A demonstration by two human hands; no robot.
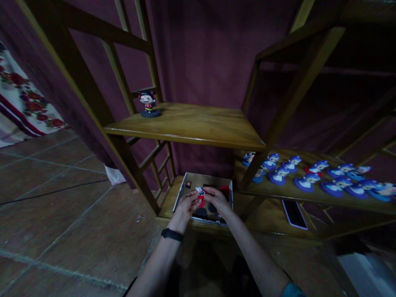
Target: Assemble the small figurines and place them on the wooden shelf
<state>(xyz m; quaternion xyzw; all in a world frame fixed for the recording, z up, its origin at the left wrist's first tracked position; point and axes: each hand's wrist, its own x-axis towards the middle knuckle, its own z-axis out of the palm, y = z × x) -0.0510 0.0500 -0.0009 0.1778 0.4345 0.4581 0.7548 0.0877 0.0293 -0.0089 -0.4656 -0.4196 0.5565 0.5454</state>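
Note:
Between both hands, over the box, is a small white-and-red figurine (201, 192). My left hand (187, 205) has its fingers closed on the figurine's left side, and a dark band circles that wrist. From the other side my right hand (217, 199) pinches the same figurine. Beneath them lies a shallow white-edged cardboard box (210, 178) on the low shelf. Inside it are a small brown-and-black figurine part (188, 184), dark round bases (201, 212) and a red piece (224, 190). My hands partly hide the contents.
A black-haired figurine (147, 103) stands on the upper wooden shelf (198, 123). Several blue-and-white figurines (280, 175) line the shelf to the right. A phone (294, 214) lies below them. Wooden posts (256, 165) frame the space. A cable (62, 192) crosses the floor.

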